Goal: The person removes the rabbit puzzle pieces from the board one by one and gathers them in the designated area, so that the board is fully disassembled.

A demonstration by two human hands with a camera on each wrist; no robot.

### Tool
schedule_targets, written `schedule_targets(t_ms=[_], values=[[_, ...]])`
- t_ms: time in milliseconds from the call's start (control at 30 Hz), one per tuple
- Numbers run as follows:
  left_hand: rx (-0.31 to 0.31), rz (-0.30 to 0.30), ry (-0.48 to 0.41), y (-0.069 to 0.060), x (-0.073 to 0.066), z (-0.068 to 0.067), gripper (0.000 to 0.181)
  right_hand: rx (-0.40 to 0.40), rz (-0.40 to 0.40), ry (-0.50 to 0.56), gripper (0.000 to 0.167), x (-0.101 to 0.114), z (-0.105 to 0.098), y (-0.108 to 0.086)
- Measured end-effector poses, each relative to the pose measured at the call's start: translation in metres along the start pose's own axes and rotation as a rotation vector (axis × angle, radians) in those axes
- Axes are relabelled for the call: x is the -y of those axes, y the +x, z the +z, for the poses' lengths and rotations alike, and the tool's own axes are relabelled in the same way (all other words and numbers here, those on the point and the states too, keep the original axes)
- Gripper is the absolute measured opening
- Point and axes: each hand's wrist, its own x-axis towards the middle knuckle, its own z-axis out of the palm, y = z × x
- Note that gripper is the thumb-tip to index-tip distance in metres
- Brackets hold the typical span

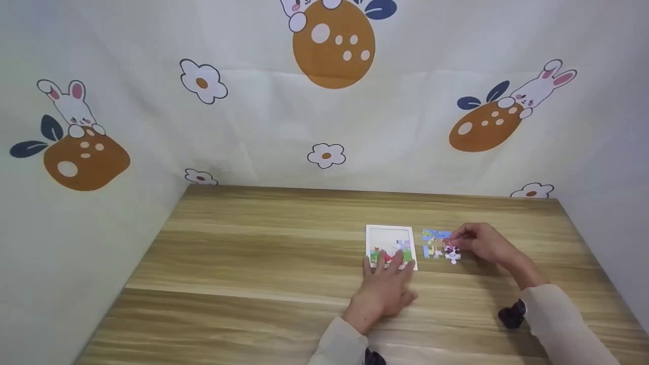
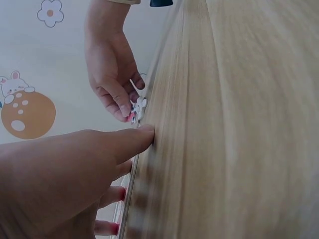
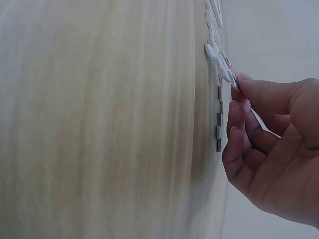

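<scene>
- Far left: cream fabric wall covering (image 1: 152,126), printed with white rabbits on orange fruit and white flowers
- Across the lower area: table (image 1: 228,243) with a light brown striped wood-grain surface
- Left hand (image 1: 384,290): grip open, fingers straight and spread over the near part of the tray; a light beige sleeve (image 1: 337,345) covers the forearm
- Under these fingers: white rectangular puzzle tray (image 1: 384,238) with a raised rim, lying flat on the table; fitted pieces with green and red printing fill its near part, and its far left part shows the bare base
- Just right of the tray, apart from it: loose flat jigsaw pieces (image 1: 429,251) in blue, yellow and white, grouped on the table
- Right hand (image 1: 484,243): grip closed, thumb and finger pinching a white and pink jigsaw piece (image 2: 139,106) at the loose group
- Far right: black wrist-mounted device (image 1: 512,315) beside the right sleeve (image 1: 568,322)
</scene>
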Motion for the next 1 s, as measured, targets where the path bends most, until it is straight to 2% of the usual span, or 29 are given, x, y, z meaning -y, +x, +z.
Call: schedule_targets(t_ms=[233,500,633,833,1000], values=[[0.004,-0.004,0.003,0.001,0.0,0.0,0.065,0.01,-0.014,-0.015,0.021,0.003,0.002,-0.003],[0.004,-0.002,-0.014,-0.001,0.0,-0.002,0.065,0.005,0.03,-0.076,0.019,0.003,0.005,-0.004],[0.002,-0.001,-0.013,-0.001,0.0,-0.002,0.065,-0.004,0.025,-0.088,0.018,0.003,0.007,-0.004],[0.001,-0.002,-0.012,0.0,0.0,-0.001,0.065,-0.014,-0.008,-0.056,0.019,0.003,0.009,-0.002],[-0.009,0.001,0.011,0.0,0.0,-0.001,0.064,-0.019,-0.023,-0.029,0.02,0.013,0.011,-0.001]])
